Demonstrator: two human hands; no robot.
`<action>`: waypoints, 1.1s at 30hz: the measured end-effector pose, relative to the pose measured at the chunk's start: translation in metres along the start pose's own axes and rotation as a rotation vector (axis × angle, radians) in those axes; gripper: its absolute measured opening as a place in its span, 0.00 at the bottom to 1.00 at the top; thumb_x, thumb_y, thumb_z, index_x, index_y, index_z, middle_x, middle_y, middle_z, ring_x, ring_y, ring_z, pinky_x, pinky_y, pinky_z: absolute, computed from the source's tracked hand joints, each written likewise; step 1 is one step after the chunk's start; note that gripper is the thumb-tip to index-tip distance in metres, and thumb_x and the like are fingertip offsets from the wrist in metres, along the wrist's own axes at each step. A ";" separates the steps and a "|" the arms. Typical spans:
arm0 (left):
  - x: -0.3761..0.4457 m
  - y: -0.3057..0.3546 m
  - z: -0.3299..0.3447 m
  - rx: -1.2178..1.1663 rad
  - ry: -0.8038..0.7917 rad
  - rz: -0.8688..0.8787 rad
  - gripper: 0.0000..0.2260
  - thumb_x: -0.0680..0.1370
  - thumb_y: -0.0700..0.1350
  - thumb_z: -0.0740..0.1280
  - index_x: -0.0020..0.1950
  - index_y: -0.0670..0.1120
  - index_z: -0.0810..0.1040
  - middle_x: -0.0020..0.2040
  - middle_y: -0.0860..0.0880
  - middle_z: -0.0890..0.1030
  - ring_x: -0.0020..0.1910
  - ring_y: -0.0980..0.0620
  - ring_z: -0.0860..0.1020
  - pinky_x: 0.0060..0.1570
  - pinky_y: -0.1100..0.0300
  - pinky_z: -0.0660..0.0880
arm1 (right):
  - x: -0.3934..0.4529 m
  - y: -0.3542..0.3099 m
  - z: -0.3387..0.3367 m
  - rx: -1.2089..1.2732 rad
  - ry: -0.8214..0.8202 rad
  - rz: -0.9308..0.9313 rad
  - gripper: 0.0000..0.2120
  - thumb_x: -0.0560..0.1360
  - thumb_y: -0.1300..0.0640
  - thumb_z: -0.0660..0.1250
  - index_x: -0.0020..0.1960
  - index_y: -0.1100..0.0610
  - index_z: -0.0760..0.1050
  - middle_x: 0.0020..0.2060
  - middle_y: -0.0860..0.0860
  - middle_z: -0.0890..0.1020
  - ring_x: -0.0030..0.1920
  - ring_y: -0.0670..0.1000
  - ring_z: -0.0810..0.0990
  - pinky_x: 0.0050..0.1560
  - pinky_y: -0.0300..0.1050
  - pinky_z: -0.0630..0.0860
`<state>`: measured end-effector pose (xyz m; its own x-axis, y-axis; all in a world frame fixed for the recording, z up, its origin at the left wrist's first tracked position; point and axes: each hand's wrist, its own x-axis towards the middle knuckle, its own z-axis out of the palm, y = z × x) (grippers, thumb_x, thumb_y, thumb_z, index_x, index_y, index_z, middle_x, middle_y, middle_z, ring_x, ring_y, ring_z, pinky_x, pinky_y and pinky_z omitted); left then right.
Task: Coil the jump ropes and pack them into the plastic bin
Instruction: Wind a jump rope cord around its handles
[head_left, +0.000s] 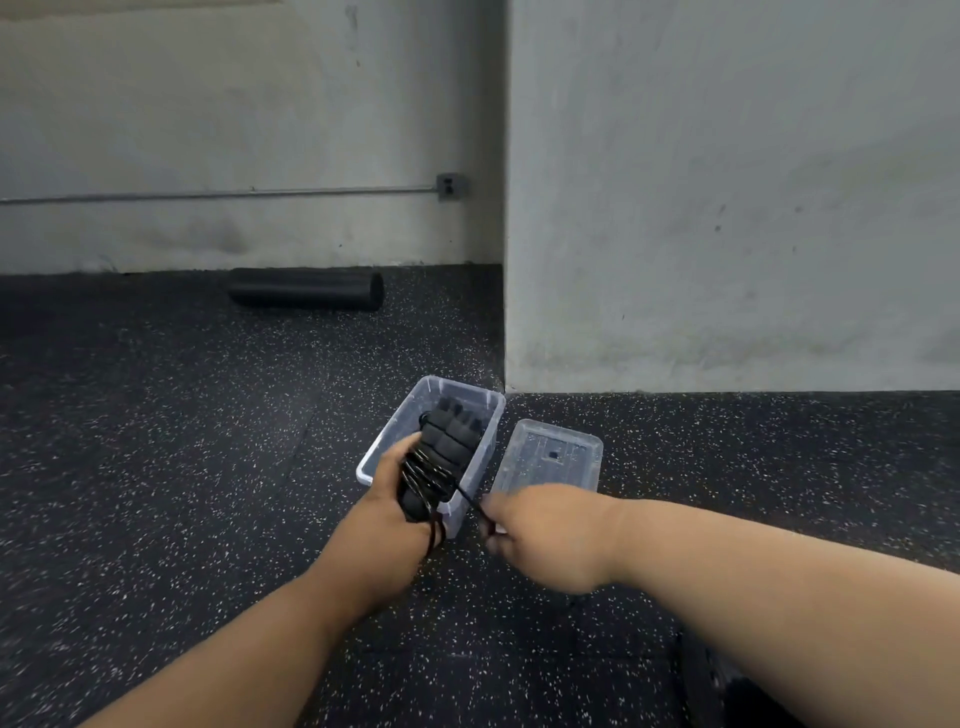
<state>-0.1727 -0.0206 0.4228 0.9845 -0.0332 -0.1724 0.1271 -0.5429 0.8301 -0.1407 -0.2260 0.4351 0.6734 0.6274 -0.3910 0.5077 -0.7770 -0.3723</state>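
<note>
My left hand (387, 512) grips a black jump rope (428, 470) by its foam handles, with thin cord wound several times around them. It holds the bundle over the near end of the clear plastic bin (480, 462) on the floor. My right hand (543, 535) pinches the loose end of the cord, pulled taut to the right of the bundle. More black handles (457, 410) lie inside the bin at its far end.
The bin's clear lid (550, 457) lies flat on the speckled rubber floor just right of the bin. A black foam roller (306, 288) rests against the back wall. A grey wall corner (506, 312) juts out directly behind the bin.
</note>
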 end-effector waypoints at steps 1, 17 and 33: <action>0.001 -0.003 -0.001 0.155 -0.015 0.005 0.38 0.78 0.42 0.71 0.74 0.73 0.56 0.46 0.57 0.85 0.44 0.53 0.83 0.45 0.55 0.78 | -0.004 -0.006 -0.002 -0.072 -0.013 -0.020 0.05 0.85 0.55 0.57 0.54 0.54 0.71 0.46 0.51 0.79 0.47 0.56 0.78 0.49 0.51 0.75; -0.013 0.001 0.008 0.102 -0.204 0.350 0.37 0.74 0.40 0.75 0.71 0.72 0.62 0.55 0.63 0.82 0.51 0.63 0.81 0.53 0.61 0.80 | 0.004 0.051 -0.038 0.574 0.191 -0.012 0.19 0.80 0.47 0.69 0.43 0.63 0.74 0.35 0.51 0.76 0.36 0.50 0.71 0.40 0.53 0.72; 0.012 -0.018 0.002 -0.040 -0.056 0.023 0.41 0.73 0.39 0.72 0.75 0.73 0.61 0.51 0.55 0.88 0.45 0.52 0.84 0.53 0.48 0.80 | 0.007 0.007 0.003 -0.161 0.079 0.012 0.03 0.82 0.62 0.60 0.54 0.55 0.69 0.43 0.53 0.79 0.43 0.58 0.80 0.45 0.55 0.80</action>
<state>-0.1634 -0.0129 0.4051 0.9791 -0.0926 -0.1811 0.1101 -0.5072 0.8547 -0.1345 -0.2267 0.4277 0.7169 0.6168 -0.3248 0.5745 -0.7867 -0.2261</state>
